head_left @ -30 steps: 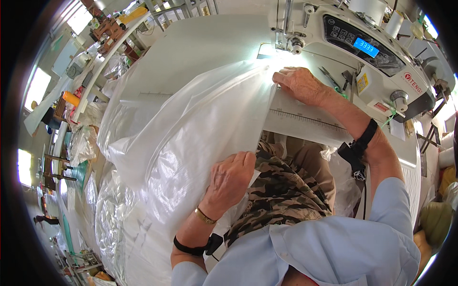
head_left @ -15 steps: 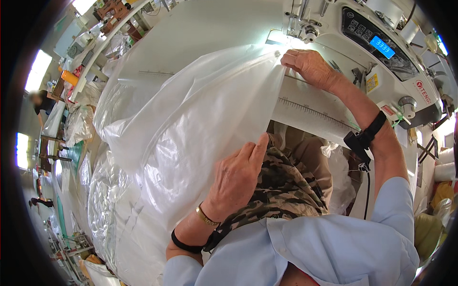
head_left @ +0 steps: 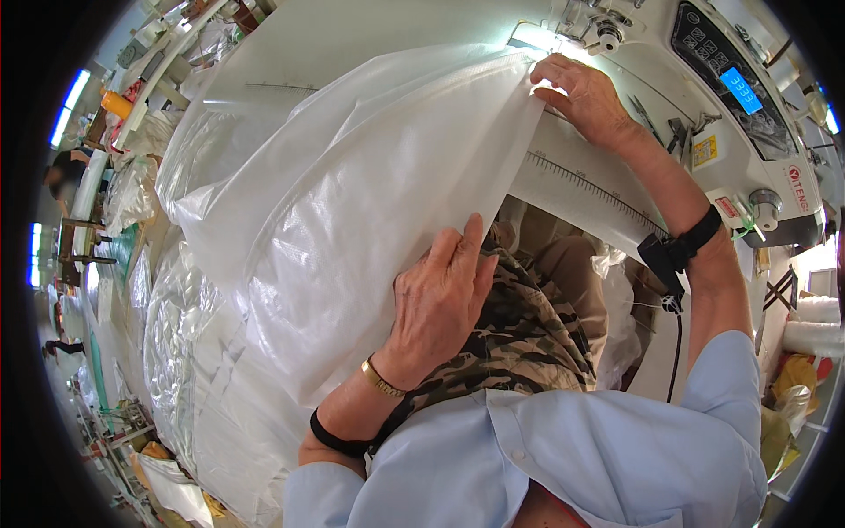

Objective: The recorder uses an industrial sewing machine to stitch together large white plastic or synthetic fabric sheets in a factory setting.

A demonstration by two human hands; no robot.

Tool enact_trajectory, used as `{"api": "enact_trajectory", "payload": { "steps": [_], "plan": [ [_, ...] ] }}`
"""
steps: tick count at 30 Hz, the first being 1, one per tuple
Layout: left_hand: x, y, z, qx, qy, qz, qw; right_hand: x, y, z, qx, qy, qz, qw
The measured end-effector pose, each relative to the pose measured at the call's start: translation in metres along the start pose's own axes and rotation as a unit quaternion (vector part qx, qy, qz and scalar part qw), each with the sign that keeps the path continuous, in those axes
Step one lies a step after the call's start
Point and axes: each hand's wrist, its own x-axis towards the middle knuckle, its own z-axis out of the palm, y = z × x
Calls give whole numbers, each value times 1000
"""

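A large translucent white plastic sheet [head_left: 352,194] spreads over the sewing machine's table, its folded upper edge rising to the lit needle area. At that far corner my right hand [head_left: 585,101] is closed, thumb and fingertips pinching the edge beside the machine's head [head_left: 607,35]. My left hand [head_left: 440,295] rests at the sheet's near right edge, index finger stretched along it and thumb apart. The other fingers of that hand bend slightly over the plastic. Fabric under the needle is hidden by glare.
A control panel with a lit blue display [head_left: 739,91] is on the machine's arm. A ruler scale [head_left: 585,183] marks the table's front edge. Crumpled clear plastic [head_left: 176,326] hangs at the left. A handwheel-like knob [head_left: 764,209] sits at the right. Another person [head_left: 66,172] is far left.
My view has shifted a little. My right hand's fingers have loosened into a wider curl at the sheet's corner. My left thumb now stands out from the index finger.
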Motion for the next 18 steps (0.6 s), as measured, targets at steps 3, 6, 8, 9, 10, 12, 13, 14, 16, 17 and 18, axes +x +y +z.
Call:
{"api": "enact_trajectory", "payload": {
  "steps": [3,6,8,9,10,12,13,14,16,17,18],
  "plan": [
    [4,-8,10,11,28,-6,1000,-1,6,0,-91,35,-81,992],
    [7,-12,14,-10,71,1,997,-6,10,0,-48,-4,-80,996],
    [11,-12,13,-29,88,3,996,-10,15,-2,-21,3,-86,996],
    [13,-11,10,-64,86,-20,994,-11,17,-3,9,12,-92,996],
    [14,-11,9,-99,83,-42,991,-12,18,-2,7,11,-91,996],
    [15,-13,9,-105,90,-42,989,-12,18,-1,117,-9,-71,991],
    [15,-15,9,-110,97,-43,988,-10,15,-2,115,-10,-71,991],
    [14,-15,7,-111,98,-43,988,-7,12,-1,54,-9,-93,994],
    [21,-12,5,-90,104,-34,990,-6,12,-4,-7,-3,-109,994],
    [24,-11,1,-89,102,-31,990,-6,13,-5,-21,-4,-100,995],
    [25,-11,-5,-47,85,-21,995,-5,11,-6,-34,-8,-93,995]
  ]
}}
